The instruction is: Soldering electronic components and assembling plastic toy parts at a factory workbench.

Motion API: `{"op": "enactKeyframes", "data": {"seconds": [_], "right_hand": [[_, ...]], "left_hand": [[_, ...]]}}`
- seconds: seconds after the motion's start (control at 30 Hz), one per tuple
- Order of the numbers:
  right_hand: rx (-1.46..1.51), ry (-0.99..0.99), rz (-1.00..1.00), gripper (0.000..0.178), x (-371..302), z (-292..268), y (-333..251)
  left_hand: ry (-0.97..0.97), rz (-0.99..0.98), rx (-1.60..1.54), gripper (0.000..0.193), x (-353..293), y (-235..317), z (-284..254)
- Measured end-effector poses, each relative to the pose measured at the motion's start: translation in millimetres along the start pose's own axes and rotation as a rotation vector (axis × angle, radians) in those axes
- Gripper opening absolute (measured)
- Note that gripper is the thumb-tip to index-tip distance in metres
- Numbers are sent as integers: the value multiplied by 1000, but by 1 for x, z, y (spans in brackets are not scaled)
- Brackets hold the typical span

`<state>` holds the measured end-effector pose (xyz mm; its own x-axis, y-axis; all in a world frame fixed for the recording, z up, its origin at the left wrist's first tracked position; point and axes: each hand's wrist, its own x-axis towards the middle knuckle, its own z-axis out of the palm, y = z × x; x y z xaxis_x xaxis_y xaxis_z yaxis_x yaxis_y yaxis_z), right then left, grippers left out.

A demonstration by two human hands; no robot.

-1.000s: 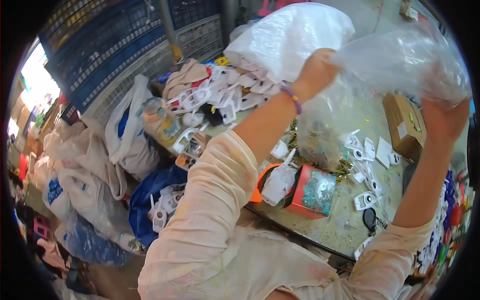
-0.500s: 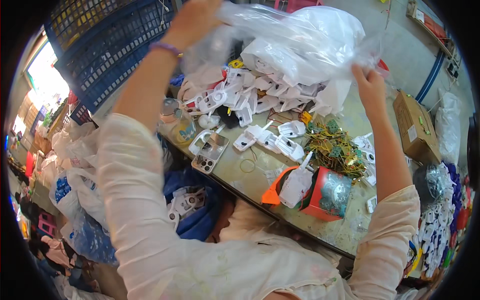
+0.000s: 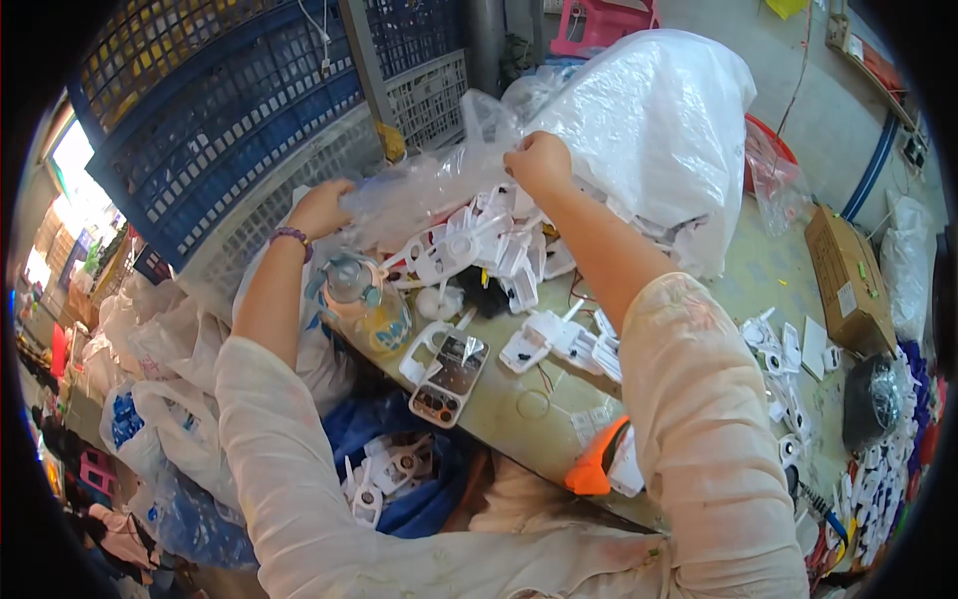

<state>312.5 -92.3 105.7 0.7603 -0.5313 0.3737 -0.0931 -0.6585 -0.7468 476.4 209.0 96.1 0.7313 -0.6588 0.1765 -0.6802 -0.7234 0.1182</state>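
A clear plastic bag (image 3: 424, 190) is stretched low over the far left part of a heap of white plastic parts (image 3: 489, 240). My left hand (image 3: 321, 208) is closed on its left end. Farther right, my right hand (image 3: 539, 162) grips the same clear plastic, its fingers curled in a fist. Behind and right of that hand, a large white plastic bag (image 3: 654, 120) covers the rest of the heap. Below my left hand stands a clear bottle (image 3: 364, 299) with yellowish contents. My right forearm hides part of the table's middle.
A phone (image 3: 451, 379) lies at the table's near edge, close to several white parts (image 3: 559, 339) and an orange scoop-like piece (image 3: 597, 461). A cardboard box (image 3: 848, 280) stands at right. Blue crates (image 3: 239, 130) rise at far left. A blue bag (image 3: 429, 509) holding white parts hangs below the table.
Both hands have brought the clear plastic down from above the heap toward the left. My right hand has crossed from the right side to the middle. The view has shifted.
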Motion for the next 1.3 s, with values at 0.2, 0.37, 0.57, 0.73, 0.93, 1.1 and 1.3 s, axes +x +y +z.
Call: {"op": "enactKeyframes", "data": {"seconds": [0.2,0.37,0.57,0.73,0.93,1.1,1.3], "right_hand": [[370,-43,20,69,25,32,-3],[72,-327,-436,54,-42,-37,-18],[-327,-758,-413,38,-211,-185,-31],[-159,-740,-424,39,-340,-272,-18],[106,-103,25,24,-459,-311,33],[-388,303,157,17,-502,-280,101],[-290,286,-10,15,-492,-259,133]], "left_hand": [[123,548,-105,58,28,123,25],[-32,78,194,56,118,91,72],[-371,-184,52,43,142,136,81],[-415,339,576,30,211,84,109],[30,79,471,35,154,160,20],[90,346,55,31,-16,304,-23],[-342,944,-454,36,-197,364,44]]}}
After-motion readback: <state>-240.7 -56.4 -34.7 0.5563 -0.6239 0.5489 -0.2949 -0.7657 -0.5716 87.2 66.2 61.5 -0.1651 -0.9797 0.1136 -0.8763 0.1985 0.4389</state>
